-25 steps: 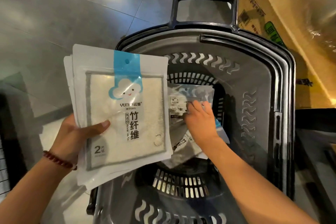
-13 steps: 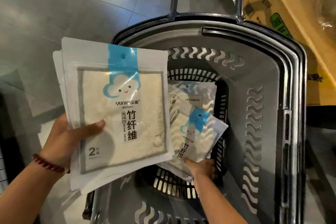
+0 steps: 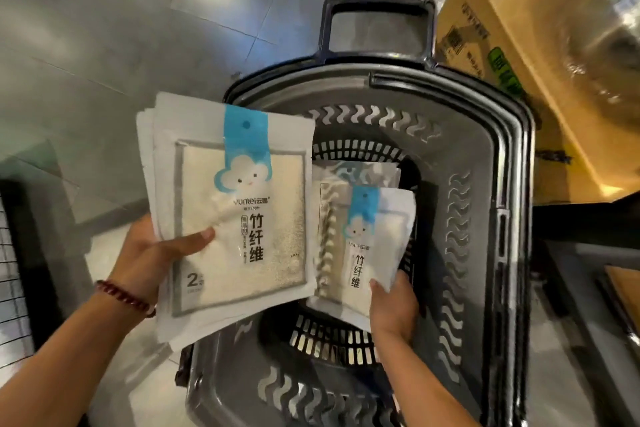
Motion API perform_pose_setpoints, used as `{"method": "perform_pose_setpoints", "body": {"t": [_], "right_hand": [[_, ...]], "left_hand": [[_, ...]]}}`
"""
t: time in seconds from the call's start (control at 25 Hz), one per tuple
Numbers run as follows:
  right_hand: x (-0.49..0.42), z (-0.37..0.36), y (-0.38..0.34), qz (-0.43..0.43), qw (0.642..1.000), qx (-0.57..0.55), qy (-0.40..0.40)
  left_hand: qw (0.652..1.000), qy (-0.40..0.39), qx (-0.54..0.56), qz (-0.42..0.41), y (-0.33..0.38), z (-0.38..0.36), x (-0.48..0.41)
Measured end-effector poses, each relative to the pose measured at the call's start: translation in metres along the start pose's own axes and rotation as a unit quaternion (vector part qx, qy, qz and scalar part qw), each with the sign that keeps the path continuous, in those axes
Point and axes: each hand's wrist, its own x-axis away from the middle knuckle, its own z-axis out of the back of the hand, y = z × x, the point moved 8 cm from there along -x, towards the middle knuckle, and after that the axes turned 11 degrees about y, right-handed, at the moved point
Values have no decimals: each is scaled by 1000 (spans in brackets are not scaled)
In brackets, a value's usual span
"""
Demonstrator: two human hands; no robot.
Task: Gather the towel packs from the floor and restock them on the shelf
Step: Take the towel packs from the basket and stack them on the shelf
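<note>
My left hand [image 3: 149, 253] grips a stack of white towel packs [image 3: 239, 218] with a blue cloud label, thumb across the front pack, held over the left rim of a dark grey shopping basket [image 3: 485, 218]. My right hand [image 3: 393, 305] holds another towel pack [image 3: 367, 239] by its lower edge, raised upright inside the basket and right next to the stack. One more pack [image 3: 360, 173] lies face down deep in the basket, partly hidden behind the raised one.
The basket's handle [image 3: 377, 7] points away from me on a grey tiled floor [image 3: 121, 28]. A large cardboard box [image 3: 540, 55] stands to the right of the basket. A dark wire rack [image 3: 14, 270] sits at the left edge.
My right hand has taken a pack from the basket's bottom and lifted it up toward the stack. The left hand's stack has stayed about where it was.
</note>
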Motion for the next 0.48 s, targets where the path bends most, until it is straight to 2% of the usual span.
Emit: {"method": "perform_pose_setpoints", "body": {"t": [0.12,0.2,0.36,0.48], "right_hand": [[25,54,-51,146,989,0,-25],[43,92,-77,204,977,-46,-39],[79,181,-129,156,965,-193,-84],[120,271,-183,192,944,-258,-70]], "left_hand": [[1000,-3,16,18,31,6,30],[999,1,31,44,57,12,51],[998,-22,62,14,154,26,102],[993,-43,105,-9,234,42,141]]}}
